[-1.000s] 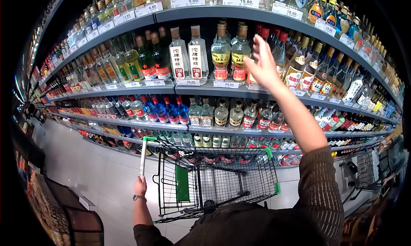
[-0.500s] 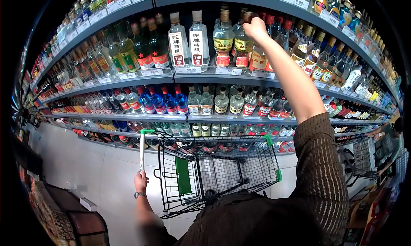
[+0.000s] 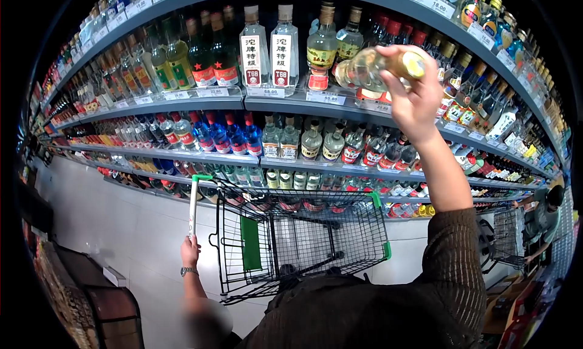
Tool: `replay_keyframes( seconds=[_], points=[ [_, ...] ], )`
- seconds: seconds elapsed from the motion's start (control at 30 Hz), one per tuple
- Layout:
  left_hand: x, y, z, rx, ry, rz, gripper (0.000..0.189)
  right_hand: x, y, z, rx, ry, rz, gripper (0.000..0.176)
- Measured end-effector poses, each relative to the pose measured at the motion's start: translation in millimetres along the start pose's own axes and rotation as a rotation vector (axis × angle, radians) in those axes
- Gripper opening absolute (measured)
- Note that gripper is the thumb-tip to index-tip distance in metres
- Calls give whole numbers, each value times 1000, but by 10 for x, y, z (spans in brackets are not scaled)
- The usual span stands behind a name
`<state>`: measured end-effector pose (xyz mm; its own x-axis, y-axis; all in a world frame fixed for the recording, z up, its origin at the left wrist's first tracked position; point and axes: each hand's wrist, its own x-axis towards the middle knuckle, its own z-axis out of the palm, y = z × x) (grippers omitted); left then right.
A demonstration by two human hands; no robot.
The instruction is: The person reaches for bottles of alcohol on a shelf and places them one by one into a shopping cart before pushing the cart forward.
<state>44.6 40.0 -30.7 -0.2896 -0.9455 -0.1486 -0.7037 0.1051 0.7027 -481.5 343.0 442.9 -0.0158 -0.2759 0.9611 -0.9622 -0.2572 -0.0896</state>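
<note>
My right hand [image 3: 415, 97] is closed round the neck of a clear glass bottle [image 3: 366, 69] with a gold cap. The bottle tilts, cap towards me, in front of the upper shelf [image 3: 297, 109]. A similar bottle with a yellow-green label [image 3: 321, 48] stands upright to its left, beside two clear bottles with white labels [image 3: 283, 54]. Lower left, my left hand [image 3: 190, 252] is wrapped round the pale handle [image 3: 193, 209] of a shopping cart [image 3: 303, 239]. The cart has black wire mesh and green corners, and its basket holds no goods.
Curved shelves of bottles [image 3: 231, 139] span the view beyond the cart. Another person [image 3: 542, 218] stands at the far right near a second cart [image 3: 509, 236]. A dark display stand [image 3: 112, 300] is at the lower left, and cardboard boxes [image 3: 501, 306] are at the lower right.
My right hand has drawn the bottle off the shelf, towards me and to the right, tilting it. More of the other person shows. My left hand stays on the handle.
</note>
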Motion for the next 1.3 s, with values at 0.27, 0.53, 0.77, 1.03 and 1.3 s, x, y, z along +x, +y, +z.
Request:
replay_keyframes(
  seconds=[0.27,0.53,0.77,1.03,1.3],
  points=[
    [-90,211,-32,69,1,-63,45,-942,-703,-145,616,-375,533,43],
    [-192,366,-54,101,-8,-89,43,-3146,-654,969,603,-983,962,32],
    [-255,512,-34,221,42,-35,41,-4731,-312,2069,499,-1125,1027,31],
    [-213,547,-52,156,-14,-110,38,-5661,-12,3199,371,-1096,1119,35],
    [-223,652,-45,109,15,-106,39,-5893,47,3775,292,-1228,1111,34]
  ],
)
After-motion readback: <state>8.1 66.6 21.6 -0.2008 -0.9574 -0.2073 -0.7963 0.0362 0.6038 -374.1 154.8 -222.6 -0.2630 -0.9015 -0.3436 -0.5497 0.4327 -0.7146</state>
